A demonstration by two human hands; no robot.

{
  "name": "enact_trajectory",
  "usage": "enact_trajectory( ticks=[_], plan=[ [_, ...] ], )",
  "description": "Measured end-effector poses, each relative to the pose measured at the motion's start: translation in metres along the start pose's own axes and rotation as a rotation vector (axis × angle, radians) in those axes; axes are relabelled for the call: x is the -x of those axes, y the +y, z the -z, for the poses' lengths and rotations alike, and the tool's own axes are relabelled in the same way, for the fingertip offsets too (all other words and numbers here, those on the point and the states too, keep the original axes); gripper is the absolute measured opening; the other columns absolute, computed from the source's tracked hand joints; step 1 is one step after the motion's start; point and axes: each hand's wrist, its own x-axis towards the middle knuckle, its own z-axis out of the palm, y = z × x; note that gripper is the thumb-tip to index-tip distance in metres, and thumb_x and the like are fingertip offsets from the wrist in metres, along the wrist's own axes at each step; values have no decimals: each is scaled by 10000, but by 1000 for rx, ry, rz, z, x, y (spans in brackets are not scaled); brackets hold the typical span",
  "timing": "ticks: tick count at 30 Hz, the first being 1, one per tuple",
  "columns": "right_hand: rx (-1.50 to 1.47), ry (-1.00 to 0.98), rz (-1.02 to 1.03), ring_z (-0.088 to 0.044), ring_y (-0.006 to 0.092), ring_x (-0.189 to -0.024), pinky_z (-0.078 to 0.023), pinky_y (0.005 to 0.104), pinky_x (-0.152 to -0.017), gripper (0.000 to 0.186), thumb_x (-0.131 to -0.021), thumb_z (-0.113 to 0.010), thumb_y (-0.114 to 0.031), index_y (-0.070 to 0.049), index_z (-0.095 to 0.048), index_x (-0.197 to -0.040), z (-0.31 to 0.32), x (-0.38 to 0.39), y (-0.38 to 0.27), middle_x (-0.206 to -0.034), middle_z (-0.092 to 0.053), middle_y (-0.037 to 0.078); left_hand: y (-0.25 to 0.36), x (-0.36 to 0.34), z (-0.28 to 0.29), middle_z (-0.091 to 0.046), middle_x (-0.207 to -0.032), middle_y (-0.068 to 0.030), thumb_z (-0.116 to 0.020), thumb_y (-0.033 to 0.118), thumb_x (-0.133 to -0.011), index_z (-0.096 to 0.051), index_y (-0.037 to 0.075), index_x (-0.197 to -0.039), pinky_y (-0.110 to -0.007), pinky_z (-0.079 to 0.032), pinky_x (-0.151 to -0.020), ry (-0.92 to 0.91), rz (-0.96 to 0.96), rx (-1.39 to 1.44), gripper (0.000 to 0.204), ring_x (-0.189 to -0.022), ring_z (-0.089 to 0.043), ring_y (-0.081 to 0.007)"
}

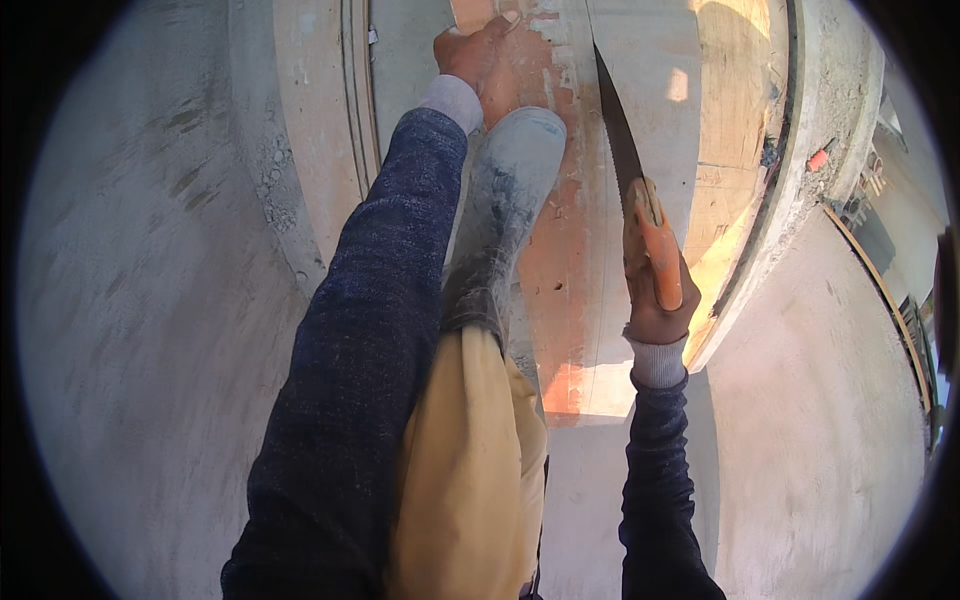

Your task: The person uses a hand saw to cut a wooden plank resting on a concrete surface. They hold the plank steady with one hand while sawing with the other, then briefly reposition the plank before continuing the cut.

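Note:
My right hand (655, 305) grips the orange handle of a handsaw (652, 240), whose dark blade (618, 130) runs up and away along a wooden board (570, 260). My left hand (470, 52) presses flat on the far part of the same reddish, plaster-stained board. A grey rubber boot (505, 210) on my raised leg stands on the board between the two hands. Below the boot shows a tan trouser leg (470, 470).
The board lies over a raised concrete ledge (300, 170). Grey concrete floor (140, 300) spreads left and right. A curved concrete rim (800, 190) with rubble and a small red object (818, 158) sits at the upper right.

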Motion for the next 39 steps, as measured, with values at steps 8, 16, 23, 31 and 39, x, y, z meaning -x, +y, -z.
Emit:
enact_trajectory(
  ticks=[8, 16, 23, 31, 39],
  plan=[
    [-72, -49, -143, -656, 293, -1183, -547, 351, -950, 366, -982, -561, -109, 64, -614, -1300, 11, 4, -18, -1265, -662, 236, 2, 8, -8, -742, -849, -111, -792, 266, -868, -730, -74, -947, -351, -539, -618, -5, -39, -164, 355, -737, -656, -131],
    [82, -116, -176, -633, 341, -1223, -537, 399, -975, 362, -1016, -511, -134, 33, -608, -1322, 61, 86, -40, -1338, -622, 251, 0, -1, 2, -747, -836, -120, -789, 295, -863, -726, -86, -955, -353, -541, -609, 69, -36, -118, 397, -744, -673, -141],
    [113, -5, 35, -716, 225, -925, -555, 291, -808, 379, -924, -560, 9, 19, -610, -1299, 4, -1, -1, -1077, -719, 166, 10, -14, -20, -749, -862, -118, -795, 260, -857, -728, -78, -964, -337, -562, -648, 28, -63, 35, 360, -768, -694, -161],
    [191, -105, 4, -651, 324, -1202, -564, 385, -935, 368, -996, -534, -66, 54, -588, -1339, 72, 119, -26, -1312, -641, 242, 7, 5, -5, -740, -862, -92, -788, 240, -871, -730, -59, -967, -330, -558, -645, -21, -40, 225, 319, -749, -672, -140],
    [-48, 45, 47, -718, 244, -908, -541, 308, -767, 383, -910, -565, -20, -1, -617, -1289, -7, -52, 12, -1037, -724, 178, 0, -10, -3, -743, -902, -124, -758, 309, -904, -714, -70, -1009, -343, -563, -685, -120, -98, -81, 396, -813, -690, -156]
  ],
)
